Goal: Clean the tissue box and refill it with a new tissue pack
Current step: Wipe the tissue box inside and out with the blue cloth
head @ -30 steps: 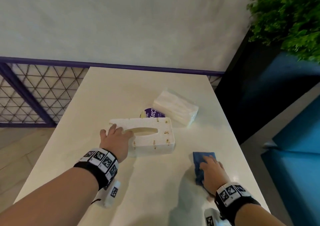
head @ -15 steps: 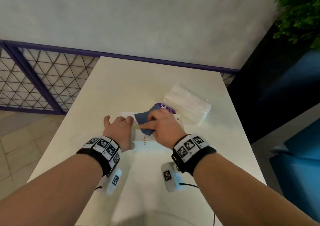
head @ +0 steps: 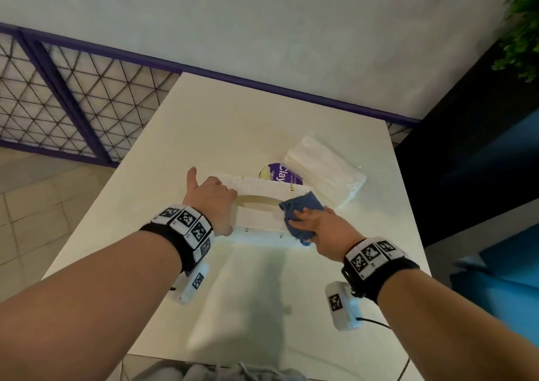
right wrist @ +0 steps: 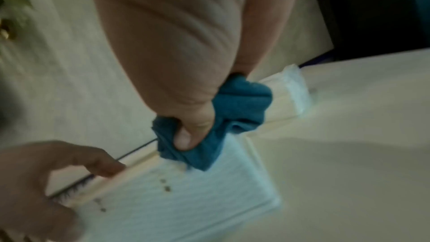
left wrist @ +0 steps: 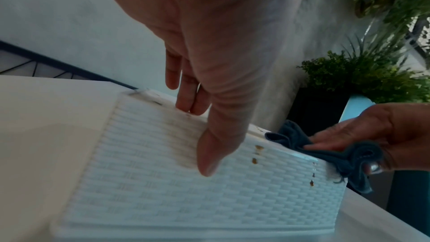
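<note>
A white woven tissue box [head: 259,217] with an oval slot lies on the white table [head: 233,135]. Small brown spots [left wrist: 254,160] mark its side. My left hand [head: 210,202] grips the box's left end, thumb on the near side [left wrist: 209,168] and fingers over the top edge. My right hand [head: 318,229] holds a crumpled blue cloth [head: 303,210] against the top of the box's right end; the thumb pinches the cloth [right wrist: 244,102] there. The new tissue pack [head: 323,173] lies just behind and to the right of the box.
A purple-labelled wrapper [head: 281,173] lies between the box and the tissue pack. A purple mesh railing [head: 73,100] runs along the table's far left. Dark panel, blue seat [head: 495,264] and a green plant [head: 522,30] stand to the right.
My right hand lifted the blue cloth from the table's right side, brought it over the box's middle, then slid it to the right end. The left hand stayed on the box.
</note>
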`<state>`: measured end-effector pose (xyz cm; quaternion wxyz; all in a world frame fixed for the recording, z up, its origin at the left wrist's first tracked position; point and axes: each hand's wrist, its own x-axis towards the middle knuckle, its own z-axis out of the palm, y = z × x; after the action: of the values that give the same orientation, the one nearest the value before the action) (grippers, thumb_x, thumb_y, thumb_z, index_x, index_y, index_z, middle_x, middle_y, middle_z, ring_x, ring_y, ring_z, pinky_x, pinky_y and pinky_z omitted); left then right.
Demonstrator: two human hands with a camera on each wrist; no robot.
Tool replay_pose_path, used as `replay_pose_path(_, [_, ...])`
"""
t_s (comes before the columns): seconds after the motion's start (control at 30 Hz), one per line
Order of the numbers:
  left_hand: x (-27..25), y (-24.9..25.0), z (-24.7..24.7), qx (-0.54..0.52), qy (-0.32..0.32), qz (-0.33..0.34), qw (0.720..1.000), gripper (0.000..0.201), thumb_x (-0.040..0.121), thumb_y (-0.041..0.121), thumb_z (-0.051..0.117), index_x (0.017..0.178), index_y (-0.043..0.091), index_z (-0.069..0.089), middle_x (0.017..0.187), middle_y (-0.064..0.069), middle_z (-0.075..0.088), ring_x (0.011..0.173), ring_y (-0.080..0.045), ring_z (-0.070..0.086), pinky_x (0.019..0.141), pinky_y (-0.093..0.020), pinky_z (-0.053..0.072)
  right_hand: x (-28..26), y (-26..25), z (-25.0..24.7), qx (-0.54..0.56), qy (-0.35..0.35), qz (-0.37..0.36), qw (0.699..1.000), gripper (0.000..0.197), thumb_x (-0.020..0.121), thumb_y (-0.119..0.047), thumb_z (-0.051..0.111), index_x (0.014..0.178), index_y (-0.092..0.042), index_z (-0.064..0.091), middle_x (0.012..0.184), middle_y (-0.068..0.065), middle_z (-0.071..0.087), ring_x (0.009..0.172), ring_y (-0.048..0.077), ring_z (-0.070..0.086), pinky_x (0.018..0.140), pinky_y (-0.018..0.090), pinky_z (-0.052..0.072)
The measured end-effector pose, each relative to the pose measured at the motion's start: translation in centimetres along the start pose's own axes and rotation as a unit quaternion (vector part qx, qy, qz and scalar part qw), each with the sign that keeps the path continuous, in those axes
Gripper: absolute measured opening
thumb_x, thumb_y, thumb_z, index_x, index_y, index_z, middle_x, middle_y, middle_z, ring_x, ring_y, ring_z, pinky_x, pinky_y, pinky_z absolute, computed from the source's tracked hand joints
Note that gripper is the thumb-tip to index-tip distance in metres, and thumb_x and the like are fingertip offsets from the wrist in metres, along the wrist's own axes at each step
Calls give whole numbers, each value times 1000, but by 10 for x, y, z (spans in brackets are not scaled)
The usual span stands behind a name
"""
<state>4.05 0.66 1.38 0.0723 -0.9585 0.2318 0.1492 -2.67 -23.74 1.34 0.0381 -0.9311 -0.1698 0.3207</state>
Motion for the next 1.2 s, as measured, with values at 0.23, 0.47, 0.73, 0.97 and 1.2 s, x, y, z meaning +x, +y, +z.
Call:
replay_pose_path(0.23, [4, 3, -2, 17, -1, -4, 1000, 44, 67, 48, 64, 105, 28, 54, 96, 9, 57, 124, -19, 38, 106, -66, 0, 49, -83, -15, 9, 117, -68, 991, 48, 90, -6, 52, 136, -17, 52, 146, 5, 44, 141, 28, 29, 115, 53, 15])
replay_pose_path(0.47, [0, 1, 1, 2, 5, -18, 1000, 69, 69, 49, 65, 133, 32, 46, 119, 8, 58, 136, -17, 29, 108, -65, -7, -14, -4, -18, -67, 14, 19, 997, 57, 95, -12, 45, 146, -32, 31, 159, -9, 20, 148, 15, 10, 117, 54, -3])
replay_pose_path(0.73, [0, 6, -2, 7, -6, -23, 1000, 52, 69, 45, 62, 117, 29, 52, 105, 8, 58, 128, -19, 36, 107, -67, 0, 39, -74, -17, -93, 38, -22, 995, 56, 98, -29, 43, 150, -25, 23, 161, -3, 13, 148, 22, 9, 116, 53, 6])
replay_pose_path(0.97, [2, 6, -4, 27, -10, -18, 999, 65, 68, 48, 63, 128, 29, 49, 113, 9, 60, 131, -20, 35, 106, -66, -9, -12, -9, -11, 2, 11, 48, 999, 56, 97, -18, 44, 149, -32, 27, 159, -12, 17, 148, 11, 11, 120, 50, 1])
replay_pose_path(1.2, [-13, 29, -3, 2, 15, -37, 999, 81, 75, 34, 65, 145, 18, 28, 148, -1, 35, 145, -26, 12, 111, -63, -2, -47, 22, -10, 306, 200, 166, 916, 38, 93, -8, 49, 124, -24, 62, 107, 5, 69, 91, 15, 63, 79, 19, 48])
